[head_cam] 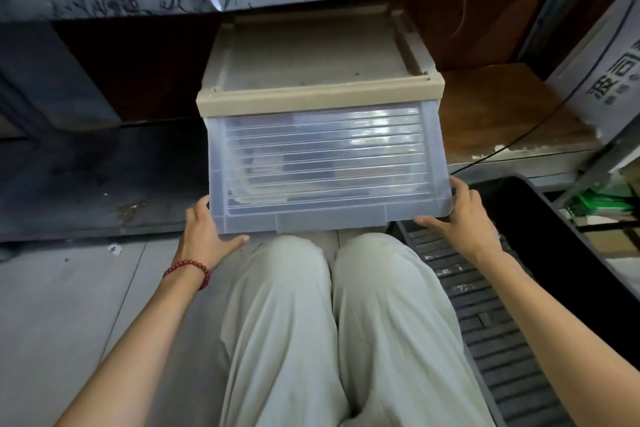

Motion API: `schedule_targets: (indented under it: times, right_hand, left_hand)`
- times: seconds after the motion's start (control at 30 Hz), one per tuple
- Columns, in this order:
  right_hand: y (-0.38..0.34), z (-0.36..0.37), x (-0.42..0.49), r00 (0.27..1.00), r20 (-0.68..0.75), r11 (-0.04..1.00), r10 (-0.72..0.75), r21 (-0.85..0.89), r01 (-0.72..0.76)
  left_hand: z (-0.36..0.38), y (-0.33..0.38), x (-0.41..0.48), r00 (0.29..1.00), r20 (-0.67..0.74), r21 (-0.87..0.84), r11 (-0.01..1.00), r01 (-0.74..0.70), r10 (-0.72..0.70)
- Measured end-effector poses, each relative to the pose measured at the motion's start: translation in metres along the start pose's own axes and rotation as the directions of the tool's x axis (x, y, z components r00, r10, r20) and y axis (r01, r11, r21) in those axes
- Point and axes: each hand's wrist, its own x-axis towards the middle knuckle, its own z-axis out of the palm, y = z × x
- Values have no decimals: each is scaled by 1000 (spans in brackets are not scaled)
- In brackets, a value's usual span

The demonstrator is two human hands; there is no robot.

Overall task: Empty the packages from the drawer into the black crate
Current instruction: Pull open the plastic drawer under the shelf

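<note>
- Drawer point(322, 163) sat in the beige frame point(318, 97), dead ahead above the knees, long axis left-right; packages only a blur through the clear front.
- Left hand point(207, 232) gripped its near-left corner, right hand point(457, 215) the near-right.
- Black crate point(571, 236) lay near right, closest to the right hand.
</note>
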Motion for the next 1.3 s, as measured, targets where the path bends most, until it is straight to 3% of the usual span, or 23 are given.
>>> schedule_targets:
  times: [0.43, 0.93, 1.17, 1.3]
  right_hand:
    - [-24, -50, 4, 995, 17, 990, -101, -101, 103]
    - [-59, -47, 61, 991, -134, 997, -11, -82, 0]
    - [-75, -36, 102, 977, -214, 999, 16, 39, -8]
    - [-86, -28, 116, 949, -310, 998, 49, 42, -38]
  left_hand:
    - [-51, 26, -2, 989, -87, 85, 990, -111, 118]
    - [-60, 51, 64, 979, -76, 64, 981, -182, 187]
    - [-51, 59, 103, 970, -220, -10, 994, -108, 103]
    - [-48, 64, 119, 963, -262, 52, 998, -47, 59]
